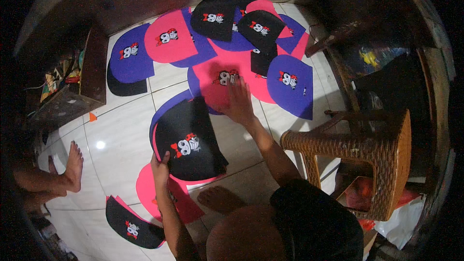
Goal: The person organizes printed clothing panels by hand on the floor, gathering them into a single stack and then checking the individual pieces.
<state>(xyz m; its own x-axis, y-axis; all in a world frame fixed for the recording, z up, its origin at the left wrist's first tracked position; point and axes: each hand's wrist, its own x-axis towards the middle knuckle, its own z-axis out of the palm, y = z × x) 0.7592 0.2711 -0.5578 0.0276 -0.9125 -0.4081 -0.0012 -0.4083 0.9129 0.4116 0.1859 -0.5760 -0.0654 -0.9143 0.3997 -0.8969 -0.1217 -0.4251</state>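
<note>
My left hand (161, 166) grips the lower left edge of a small stack of felt-like pieces, thumb on top. A black rounded piece (188, 128) with a cartoon ladybug figure lies uppermost, with pink and purple edges showing beneath it. My right hand (240, 100) is open, fingers stretched out over a pink piece (212, 67) bearing the same figure; whether it presses on it I cannot tell. Just below my left hand is another pink piece (145, 188), partly covered by my forearm. A black piece (128, 222) with pink under it rests farther down at the left.
Several overlapping purple, pink and black pieces (166, 36) spread across the far white tiles (121, 140). One purple piece (292, 87) lies right of my right hand. A brown woven-pattern stool (348, 147) stands at right, a wooden shelf (94, 67) at left. Another person's foot (73, 166) is at left.
</note>
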